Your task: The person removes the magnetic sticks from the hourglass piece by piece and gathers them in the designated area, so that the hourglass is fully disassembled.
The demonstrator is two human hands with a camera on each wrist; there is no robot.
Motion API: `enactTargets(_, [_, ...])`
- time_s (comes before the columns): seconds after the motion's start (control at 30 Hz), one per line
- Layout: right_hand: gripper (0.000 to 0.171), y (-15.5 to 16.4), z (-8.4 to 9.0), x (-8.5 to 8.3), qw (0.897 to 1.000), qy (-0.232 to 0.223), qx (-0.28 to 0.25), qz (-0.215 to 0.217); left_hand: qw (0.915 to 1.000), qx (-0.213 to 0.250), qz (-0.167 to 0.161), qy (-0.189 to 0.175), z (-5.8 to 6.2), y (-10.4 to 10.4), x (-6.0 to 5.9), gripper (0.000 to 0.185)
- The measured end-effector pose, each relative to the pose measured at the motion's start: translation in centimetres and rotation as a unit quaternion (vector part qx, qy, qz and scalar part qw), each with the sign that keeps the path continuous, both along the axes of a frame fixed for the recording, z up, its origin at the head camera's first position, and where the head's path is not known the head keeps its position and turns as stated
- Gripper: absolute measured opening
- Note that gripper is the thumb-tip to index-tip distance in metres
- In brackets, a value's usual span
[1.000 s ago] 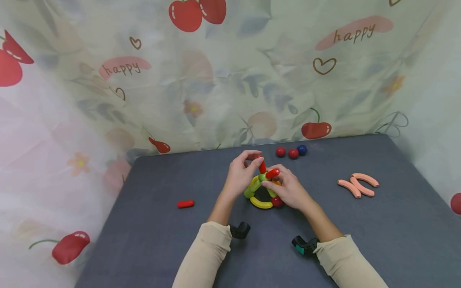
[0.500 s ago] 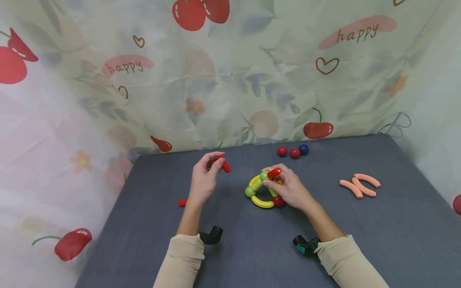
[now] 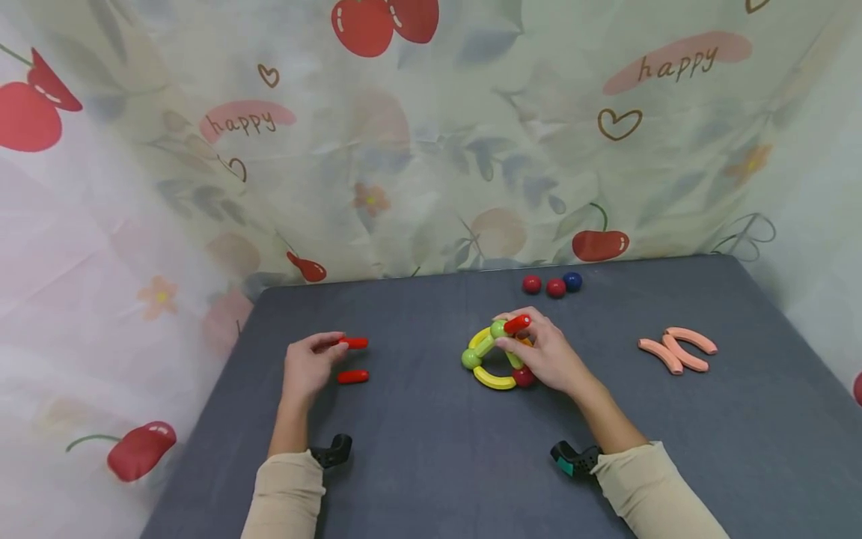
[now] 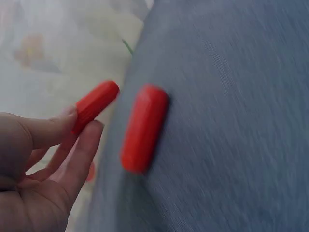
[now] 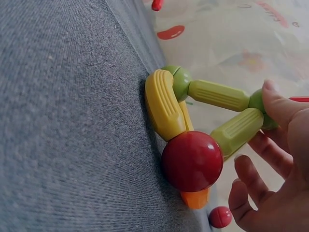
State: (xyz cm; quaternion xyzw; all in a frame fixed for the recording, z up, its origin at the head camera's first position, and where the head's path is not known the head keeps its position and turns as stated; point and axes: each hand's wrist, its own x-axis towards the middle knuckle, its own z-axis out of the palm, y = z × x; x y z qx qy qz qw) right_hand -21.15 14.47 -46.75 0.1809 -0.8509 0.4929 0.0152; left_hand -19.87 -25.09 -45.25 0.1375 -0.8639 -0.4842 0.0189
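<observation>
Between thumb and fingers my left hand (image 3: pixel 308 368) pinches a red rod (image 4: pixel 96 102) just above the table at the left. A second red rod (image 3: pixel 353 376) lies on the cloth close beside it. My right hand (image 3: pixel 547 350) holds the top green ball (image 3: pixel 498 329) of a small frame built from balls and rods. From that ball a red rod (image 3: pixel 518 323) sticks out. Light green rods (image 5: pixel 219 95) slope down to a ring with curved yellow pieces (image 3: pixel 494 379), another green ball (image 3: pixel 471 358) and a dark red ball (image 5: pixel 192 161). An orange piece (image 5: pixel 195 198) is partly hidden.
Two red balls (image 3: pixel 532 284) and a blue ball (image 3: pixel 572 281) sit near the back edge of the dark table (image 3: pixel 431 457). Curved pink pieces (image 3: pixel 685 361) lie at the right. A patterned curtain (image 3: pixel 417 150) hangs behind the table.
My left hand has moved from the frame's top leftward and down to the table's left side, carrying a red rod away from the green ball. The right hand stays on the frame.
</observation>
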Motion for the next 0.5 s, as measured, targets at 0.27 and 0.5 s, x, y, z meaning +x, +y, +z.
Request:
enactTargets(0.27, [0.032, 0.1, 0.0, -0.1, 1.000, -0.001, -0.005, -0.001, 0.9963, -0.086, 0.000, -0.007, -1.0, -1.1, -0.1, 0.032])
enactTargets(0.5, [0.032, 0.1, 0.0, -0.1, 1.000, 0.003, -0.001, 0.002, 0.9959, -0.083, -0.017, 0.031, 0.3, 0.8, 0.1, 0.034])
